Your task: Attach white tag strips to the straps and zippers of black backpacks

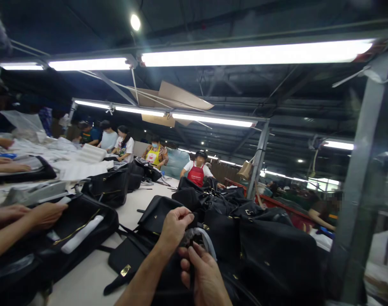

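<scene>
your left hand (pixel 176 227) and right hand (pixel 206 276) both pinch a dark pale-edged bag piece (pixel 194 242) at bottom centre, the right hand lower; black handbags (pixel 277 255) crowd the white table (pixel 79 280) beyond.

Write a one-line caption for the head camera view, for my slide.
Bare left hand and right hand work at a pale curved strip among black handbags on a long white worktable.
</scene>
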`<state>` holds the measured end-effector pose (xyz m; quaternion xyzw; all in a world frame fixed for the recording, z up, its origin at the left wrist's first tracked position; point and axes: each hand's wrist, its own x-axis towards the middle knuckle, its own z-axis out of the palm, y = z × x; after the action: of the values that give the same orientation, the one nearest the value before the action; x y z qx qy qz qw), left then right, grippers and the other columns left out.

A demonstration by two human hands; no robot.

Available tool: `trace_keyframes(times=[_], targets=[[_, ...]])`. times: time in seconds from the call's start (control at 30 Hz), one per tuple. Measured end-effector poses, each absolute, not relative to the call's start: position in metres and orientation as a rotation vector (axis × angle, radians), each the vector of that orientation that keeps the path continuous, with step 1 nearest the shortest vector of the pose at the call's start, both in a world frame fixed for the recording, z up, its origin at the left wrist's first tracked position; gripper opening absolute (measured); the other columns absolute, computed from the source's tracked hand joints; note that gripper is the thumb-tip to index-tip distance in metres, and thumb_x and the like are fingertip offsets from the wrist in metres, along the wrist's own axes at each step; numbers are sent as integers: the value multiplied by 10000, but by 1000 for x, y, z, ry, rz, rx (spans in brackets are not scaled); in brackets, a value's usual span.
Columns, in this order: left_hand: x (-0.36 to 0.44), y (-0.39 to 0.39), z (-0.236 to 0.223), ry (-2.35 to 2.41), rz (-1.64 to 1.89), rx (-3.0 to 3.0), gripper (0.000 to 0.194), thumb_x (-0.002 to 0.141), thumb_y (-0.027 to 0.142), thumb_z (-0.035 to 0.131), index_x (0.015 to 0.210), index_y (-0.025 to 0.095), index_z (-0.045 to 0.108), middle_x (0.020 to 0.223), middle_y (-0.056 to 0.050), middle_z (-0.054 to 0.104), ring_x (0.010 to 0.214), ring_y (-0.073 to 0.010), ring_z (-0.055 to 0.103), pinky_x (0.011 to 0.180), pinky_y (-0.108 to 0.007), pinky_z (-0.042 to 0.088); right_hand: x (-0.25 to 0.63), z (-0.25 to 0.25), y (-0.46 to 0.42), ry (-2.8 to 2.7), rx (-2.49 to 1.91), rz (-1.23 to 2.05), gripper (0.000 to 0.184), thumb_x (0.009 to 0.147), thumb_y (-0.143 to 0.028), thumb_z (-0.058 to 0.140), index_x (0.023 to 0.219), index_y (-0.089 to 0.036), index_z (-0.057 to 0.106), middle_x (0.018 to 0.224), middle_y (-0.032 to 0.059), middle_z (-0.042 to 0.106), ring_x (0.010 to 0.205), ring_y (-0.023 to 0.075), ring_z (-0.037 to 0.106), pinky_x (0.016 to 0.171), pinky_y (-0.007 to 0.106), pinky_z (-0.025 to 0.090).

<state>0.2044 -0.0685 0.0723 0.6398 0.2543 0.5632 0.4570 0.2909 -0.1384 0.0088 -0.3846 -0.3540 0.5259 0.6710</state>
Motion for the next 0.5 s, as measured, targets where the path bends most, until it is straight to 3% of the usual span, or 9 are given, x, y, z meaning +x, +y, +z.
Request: trace_keyframes(times=[0.13, 0.23, 0.33, 0.43, 0.5], targets=[[174, -102, 87, 541, 1538, 1702, 174, 773, 357, 613, 746, 197, 676, 730, 24, 513, 715, -122, 473, 665, -223, 387, 282, 5, -147, -833, -1004, 1275, 742, 412, -694, 856, 830, -167, 543, 649, 11, 665, 486, 133, 601, 371, 210, 463], [162, -129, 67, 502, 1429, 1858, 177, 832, 287, 593, 770, 211, 740, 746, 8, 538, 715, -119, 516, 661, -214, 419, 282, 6, -153, -923, -963, 1214, 697, 525, -686, 821, 896, -152, 570, 706, 18, 673, 549, 149, 633, 416, 227, 503], [161, -140, 29, 497, 1249, 1683, 206, 842, 340, 599, 826, 201, 749, 762, 4, 521, 619, -106, 499, 534, -206, 431, 284, 4, -160, -1040, -897, 1126, 578, 695, -644, 741, 985, -167, 591, 747, 15, 670, 625, 179, 663, 455, 248, 524], [162, -139, 8, 463, 1140, 1427, 275, 791, 413, 661, 909, 174, 727, 683, 21, 520, 471, -79, 440, 413, -199, 365, 281, -11, -169, -1056, -946, 1080, 565, 740, -668, 688, 1031, -194, 587, 698, 0, 658, 591, 191, 660, 429, 256, 511], [162, -137, 13, 456, 1141, 1361, 306, 793, 428, 654, 903, 152, 728, 639, 9, 573, 474, -86, 484, 452, -203, 393, 278, -23, -175, -1022, -1006, 1063, 609, 735, -693, 673, 1080, -200, 577, 752, 20, 682, 587, 199, 671, 427, 268, 523]])
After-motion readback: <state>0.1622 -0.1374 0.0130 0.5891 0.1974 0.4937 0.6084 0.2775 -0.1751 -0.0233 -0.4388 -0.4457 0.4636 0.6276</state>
